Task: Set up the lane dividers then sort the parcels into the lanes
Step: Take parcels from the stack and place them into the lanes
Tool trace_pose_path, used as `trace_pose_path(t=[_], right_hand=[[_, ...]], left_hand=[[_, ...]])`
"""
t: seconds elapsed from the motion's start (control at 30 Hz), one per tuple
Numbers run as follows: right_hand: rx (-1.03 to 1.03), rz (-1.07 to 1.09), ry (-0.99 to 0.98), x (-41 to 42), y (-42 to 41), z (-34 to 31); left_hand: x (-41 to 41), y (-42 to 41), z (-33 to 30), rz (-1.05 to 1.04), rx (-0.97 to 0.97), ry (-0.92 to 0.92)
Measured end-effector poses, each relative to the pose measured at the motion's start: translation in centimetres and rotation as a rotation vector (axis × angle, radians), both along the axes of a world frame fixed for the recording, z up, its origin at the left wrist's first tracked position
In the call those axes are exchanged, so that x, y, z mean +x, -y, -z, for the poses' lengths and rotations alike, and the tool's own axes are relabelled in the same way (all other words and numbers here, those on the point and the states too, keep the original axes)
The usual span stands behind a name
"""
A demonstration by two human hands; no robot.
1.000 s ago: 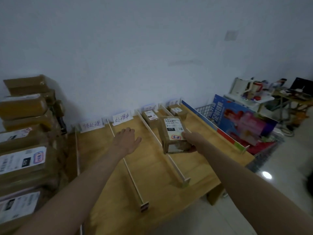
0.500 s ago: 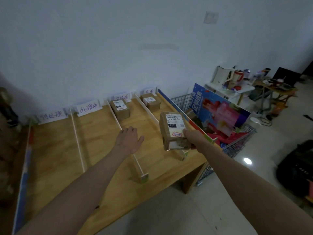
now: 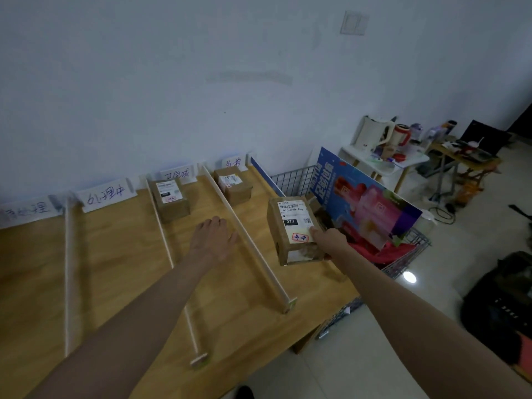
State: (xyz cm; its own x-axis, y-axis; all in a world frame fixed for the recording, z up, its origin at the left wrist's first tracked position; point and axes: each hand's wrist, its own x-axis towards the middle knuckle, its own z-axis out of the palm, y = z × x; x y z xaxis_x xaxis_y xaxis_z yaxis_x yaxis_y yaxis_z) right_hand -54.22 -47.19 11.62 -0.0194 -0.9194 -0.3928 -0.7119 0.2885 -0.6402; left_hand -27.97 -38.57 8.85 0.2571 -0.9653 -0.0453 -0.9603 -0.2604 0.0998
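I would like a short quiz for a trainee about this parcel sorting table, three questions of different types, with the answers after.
1. True or false: the right hand grips a parcel held above the table.
2. How many parcels lie in the lanes near the wall?
A) none B) two C) four
3. Fill in: the left hand is spread open over the lane between two white ____.

Key
1. True.
2. B: one parcel lies in the third lane from the left and another parcel in the fourth lane.
3. Dividers: a thin divider on its left and a taller divider on its right.
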Motion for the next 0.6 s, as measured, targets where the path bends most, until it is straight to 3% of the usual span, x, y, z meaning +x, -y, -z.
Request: trace_pose_path(t=[0.23,0.6], right_hand=[[-0.011,0.008,-0.002,0.4,9.5,0.9],[-0.031,-0.085,0.034,4.3,19.9,3.9]], left_hand=[[0.8,8.5,1.0,-0.037,-0.013,-0.029],[2.4,15.4,4.2,-0.115,0.061,-0.038]])
